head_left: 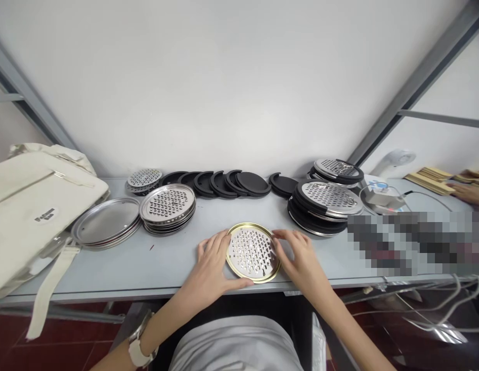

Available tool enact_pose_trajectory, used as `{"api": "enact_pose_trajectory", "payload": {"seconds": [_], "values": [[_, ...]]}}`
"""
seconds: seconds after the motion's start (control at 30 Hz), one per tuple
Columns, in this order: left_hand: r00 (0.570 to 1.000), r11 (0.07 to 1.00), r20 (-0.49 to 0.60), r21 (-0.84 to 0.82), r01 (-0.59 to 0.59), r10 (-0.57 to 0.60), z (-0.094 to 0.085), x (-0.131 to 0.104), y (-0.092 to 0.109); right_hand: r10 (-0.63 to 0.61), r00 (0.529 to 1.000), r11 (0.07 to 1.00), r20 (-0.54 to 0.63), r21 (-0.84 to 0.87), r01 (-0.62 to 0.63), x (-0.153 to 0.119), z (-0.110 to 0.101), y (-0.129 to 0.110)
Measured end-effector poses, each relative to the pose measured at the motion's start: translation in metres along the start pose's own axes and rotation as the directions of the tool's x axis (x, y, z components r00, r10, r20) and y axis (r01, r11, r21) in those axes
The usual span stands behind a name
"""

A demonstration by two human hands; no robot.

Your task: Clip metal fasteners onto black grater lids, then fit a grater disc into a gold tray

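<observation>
A round metal grater plate (251,252) with a gold-coloured rim lies in front of me near the table's front edge. My left hand (212,263) grips its left side, the thumb along the near rim and the fingers at the upper left. On the opposite side, my right hand (297,255) holds the upper right rim between thumb and fingers. Left of my hands is a stack of grater discs (167,203), beside a stack of plain silver trays (108,221). To the right stands a pile of silver graters with black rings (328,201).
Several black round holders (227,184) line the wall. Smaller grater discs (144,179) sit back left, and another grater pile (335,170) back right. A cream bag (42,206) covers the left end. At right are a white charger with cables (382,196) and another person's hand (469,195).
</observation>
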State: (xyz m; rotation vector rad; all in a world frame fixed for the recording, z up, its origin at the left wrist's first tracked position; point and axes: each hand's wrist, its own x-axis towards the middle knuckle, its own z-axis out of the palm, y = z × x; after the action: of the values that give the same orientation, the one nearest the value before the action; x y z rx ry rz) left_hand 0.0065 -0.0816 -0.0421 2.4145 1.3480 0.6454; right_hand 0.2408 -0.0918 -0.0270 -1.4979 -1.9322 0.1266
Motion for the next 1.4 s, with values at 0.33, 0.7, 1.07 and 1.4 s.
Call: {"api": "enact_pose_trajectory", "payload": {"seconds": [0.33,0.7,1.07,1.4], "values": [[0.996,0.997,-0.056,0.03,0.068,-0.066,0.0,-0.006,0.019,-0.011,0.995,0.999,0.104,0.052,0.005,-0.01,0.011,0.0],[0.997,0.998,0.059,-0.053,-0.04,0.043,-0.008,0.001,0.011,-0.071,0.98,0.989,0.188,0.141,0.045,0.0,0.015,0.002],[0.979,0.987,0.128,-0.056,-0.151,0.157,-0.004,0.015,0.01,-0.037,0.985,0.943,0.171,0.333,-0.023,0.0,0.012,0.001],[0.992,0.99,0.063,-0.096,-0.099,0.106,-0.002,0.014,0.006,0.027,0.996,0.949,0.085,0.31,-0.052,0.011,0.018,-0.009]]}}
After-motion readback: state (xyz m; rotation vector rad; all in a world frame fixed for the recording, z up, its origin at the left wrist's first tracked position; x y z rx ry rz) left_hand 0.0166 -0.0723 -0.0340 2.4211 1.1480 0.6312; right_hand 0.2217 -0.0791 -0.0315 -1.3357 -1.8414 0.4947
